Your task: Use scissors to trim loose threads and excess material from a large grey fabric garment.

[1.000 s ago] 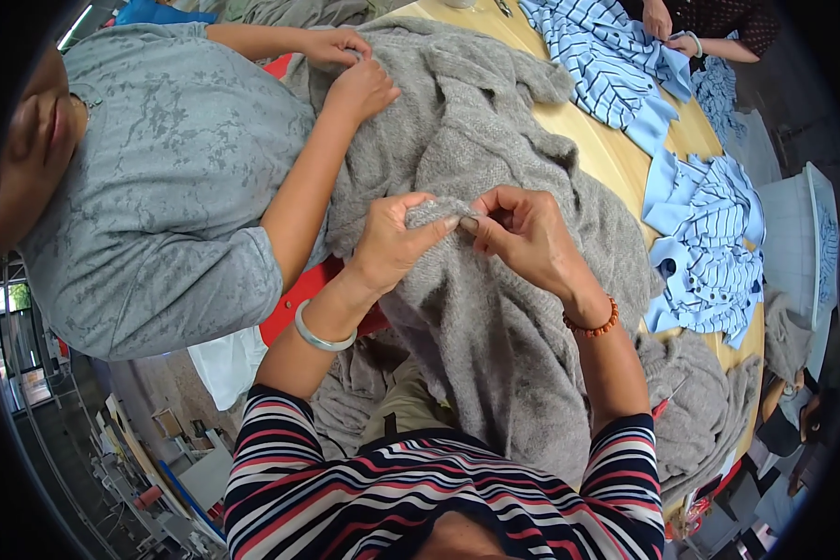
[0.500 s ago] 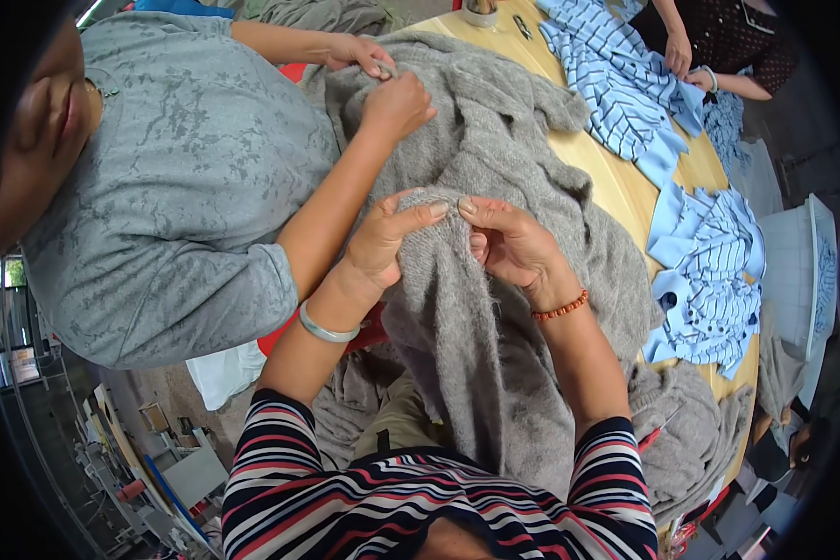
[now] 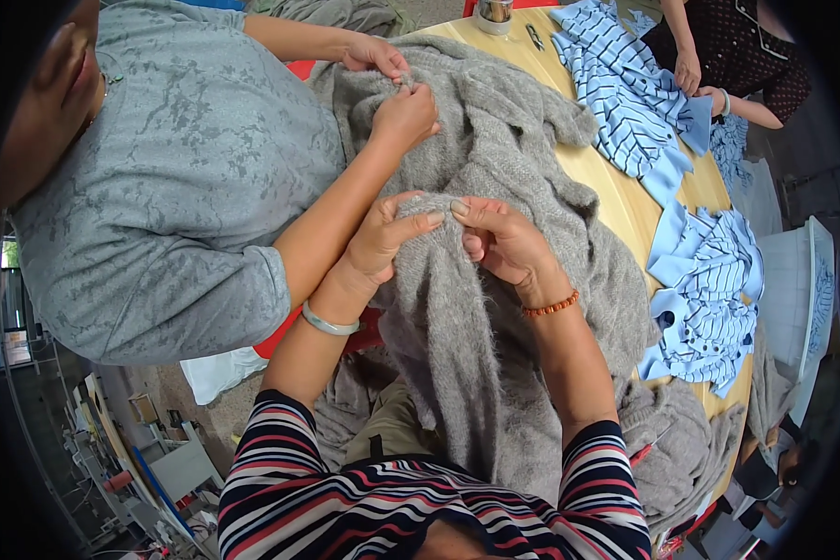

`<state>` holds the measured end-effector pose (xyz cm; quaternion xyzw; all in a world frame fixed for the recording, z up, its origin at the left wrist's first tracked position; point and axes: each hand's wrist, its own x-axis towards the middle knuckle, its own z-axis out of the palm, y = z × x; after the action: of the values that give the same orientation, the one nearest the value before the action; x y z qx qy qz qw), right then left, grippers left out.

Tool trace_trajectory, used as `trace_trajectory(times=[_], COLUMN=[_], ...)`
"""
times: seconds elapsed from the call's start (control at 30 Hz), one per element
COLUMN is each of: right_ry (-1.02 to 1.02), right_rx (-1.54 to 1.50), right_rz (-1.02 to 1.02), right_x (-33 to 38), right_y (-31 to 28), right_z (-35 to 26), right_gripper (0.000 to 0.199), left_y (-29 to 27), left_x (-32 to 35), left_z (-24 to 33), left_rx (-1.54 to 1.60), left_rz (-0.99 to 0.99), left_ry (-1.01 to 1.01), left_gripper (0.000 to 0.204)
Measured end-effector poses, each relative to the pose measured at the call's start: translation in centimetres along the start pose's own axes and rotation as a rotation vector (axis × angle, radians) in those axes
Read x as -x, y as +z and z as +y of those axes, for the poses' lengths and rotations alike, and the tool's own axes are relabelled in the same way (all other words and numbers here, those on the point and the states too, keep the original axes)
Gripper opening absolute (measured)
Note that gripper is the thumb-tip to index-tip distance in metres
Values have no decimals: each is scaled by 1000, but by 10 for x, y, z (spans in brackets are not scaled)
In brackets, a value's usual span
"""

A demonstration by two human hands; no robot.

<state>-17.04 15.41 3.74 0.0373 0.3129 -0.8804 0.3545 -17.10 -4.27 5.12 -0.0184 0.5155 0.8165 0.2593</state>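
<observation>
A fuzzy grey knitted fabric [image 3: 453, 299] hangs from both my hands over my lap and runs on across the table. My left hand [image 3: 380, 240] pinches its upper edge between thumb and fingers. Close beside it, my right hand [image 3: 509, 241] grips the same edge, thumb on top and fingers curled beneath. The two thumb tips are a short gap apart. Whatever lies under my fingers is hidden. At my left a co-worker's hands [image 3: 409, 114] pinch another part of the grey knit, farther up the table.
Blue striped garments [image 3: 709, 289] lie on the wooden table [image 3: 625, 201] at right. A second co-worker's hands [image 3: 705, 93] handle one at the far right. Bunched grey knit and a red-handled tool [image 3: 640, 455] lie near my right elbow. A cup [image 3: 493, 16] and small snips [image 3: 535, 37] stand far off.
The view has shifted slightly. My hands keep their pinch on the knit edge, with only small finger movement. The co-worker at left still holds the knit.
</observation>
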Motion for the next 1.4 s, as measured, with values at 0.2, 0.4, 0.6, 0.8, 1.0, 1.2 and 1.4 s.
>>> trace_trajectory(times=[0.2, 0.4, 0.6, 0.8, 1.0, 1.2, 1.4], right_ry=[-108, -289, -675, -639, -334, -259, -182], right_rx=[387, 734, 1360, 1118, 453, 271, 64], right_rz=[219, 336, 448, 513, 375, 174, 143], right_x=[21, 71, 117, 158, 191, 193, 163], right_y=[31, 47, 62, 66, 77, 72, 53], right_z=[-1, 20, 37, 60, 62, 71, 55], right_gripper=[22, 11, 24, 16, 16, 24, 19], left_y=[2, 46, 79, 104, 108, 86, 55], left_x=[16, 54, 77, 112, 134, 122, 102], left_z=[-5, -3, -15, -27, -36, -33, -20], left_rx=[-460, -870, -1162, -1115, -863, -351, -60], left_rz=[83, 86, 0, -29, -89, -347, -348], left_ry=[195, 341, 813, 838, 471, 144, -22], left_gripper=[17, 19, 26, 29, 24, 20, 22])
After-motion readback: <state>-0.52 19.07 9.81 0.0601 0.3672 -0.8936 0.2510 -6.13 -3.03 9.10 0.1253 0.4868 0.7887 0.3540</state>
